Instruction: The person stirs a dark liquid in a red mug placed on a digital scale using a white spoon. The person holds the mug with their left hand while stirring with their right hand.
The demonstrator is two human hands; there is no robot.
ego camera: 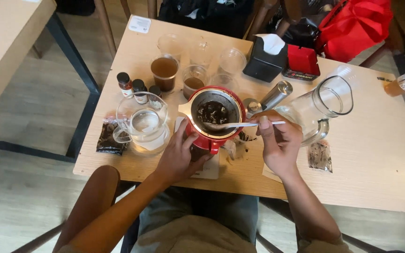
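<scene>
The fingers point(183, 140) of our left hand point(176, 157) are curled around the side of the red cup point(206, 140), which stands in the middle of the wooden table point(376, 159), near the front edge. At the far left we see a dark packet point(108, 138), then an empty glass pitcher point(142, 122) with three small bottles point(139, 90) behind it. A metal strainer point(214, 111) with dark leaves sits on the cup. Our right hand point(280, 143) pinches a white spoon point(244, 125), its bowl inside the strainer. A second glass pitcher point(322, 105) lies beside it.
</scene>
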